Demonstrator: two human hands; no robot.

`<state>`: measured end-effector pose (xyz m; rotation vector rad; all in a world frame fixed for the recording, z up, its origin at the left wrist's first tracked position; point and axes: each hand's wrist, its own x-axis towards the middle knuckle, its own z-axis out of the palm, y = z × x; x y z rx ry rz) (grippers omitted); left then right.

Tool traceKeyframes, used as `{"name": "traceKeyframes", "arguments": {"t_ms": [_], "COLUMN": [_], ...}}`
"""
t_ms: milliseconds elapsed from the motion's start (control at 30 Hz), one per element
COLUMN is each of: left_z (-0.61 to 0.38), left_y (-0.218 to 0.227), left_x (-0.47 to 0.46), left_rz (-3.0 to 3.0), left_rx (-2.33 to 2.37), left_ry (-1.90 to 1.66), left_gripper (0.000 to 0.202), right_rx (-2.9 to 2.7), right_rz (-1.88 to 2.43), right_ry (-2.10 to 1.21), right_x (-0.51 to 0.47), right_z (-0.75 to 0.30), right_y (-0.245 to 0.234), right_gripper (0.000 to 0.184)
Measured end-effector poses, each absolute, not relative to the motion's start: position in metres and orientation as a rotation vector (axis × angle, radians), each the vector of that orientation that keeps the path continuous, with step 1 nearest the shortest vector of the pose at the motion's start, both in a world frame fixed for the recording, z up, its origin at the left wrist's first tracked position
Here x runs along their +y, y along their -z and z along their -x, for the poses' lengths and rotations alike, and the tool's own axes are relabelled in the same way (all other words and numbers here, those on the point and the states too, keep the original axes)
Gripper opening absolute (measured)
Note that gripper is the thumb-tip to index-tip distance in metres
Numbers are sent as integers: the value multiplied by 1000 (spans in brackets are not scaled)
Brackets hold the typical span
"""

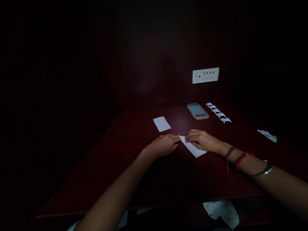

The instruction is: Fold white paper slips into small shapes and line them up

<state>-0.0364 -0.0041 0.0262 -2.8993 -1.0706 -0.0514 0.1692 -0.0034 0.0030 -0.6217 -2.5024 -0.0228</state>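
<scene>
A narrow white piece of paper (pixel 195 150) lies slantwise on the dark red table. The fingertips of my left hand (pixel 164 145), pressed together, hold its far left corner, and a ring shows on one finger. My right hand (pixel 204 140) bends over the far right part of the paper, its fingers curled down onto it. Part of the paper is hidden under that hand. A second white paper rectangle (pixel 162 124) lies flat just beyond my left hand.
A phone (pixel 198 111), pixelated, lies toward the back of the table (pixel 107 169). Right of it is a zigzag row of folded white paper (pixel 219 112). Several thin paper strips (pixel 267 135) lie at the far right. A white socket panel (pixel 205 75) is on the wall.
</scene>
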Motion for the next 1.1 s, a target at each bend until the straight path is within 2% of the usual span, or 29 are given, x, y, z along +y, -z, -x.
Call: {"name": "traceKeyframes", "arguments": {"t_ms": [367,700,1100], "left_z": [34,33,31], "left_y": [-30,-34,-34], "left_x": [-6,-5,-4], "left_rz": [2949,2934,2938], "left_rx": [-1188,-1214,-1166], "left_ry": [-55,-118,-83], "left_gripper": [39,55,48], "right_rx": [-2520,-2581,-2591], "right_rz": [650,781,904], "right_ry": [35,-5,113], "right_x": [-5,-1,9], "right_z": [-169,-166,-160], "right_y": [-4,-15,-8], "right_gripper": [27,25,27]}}
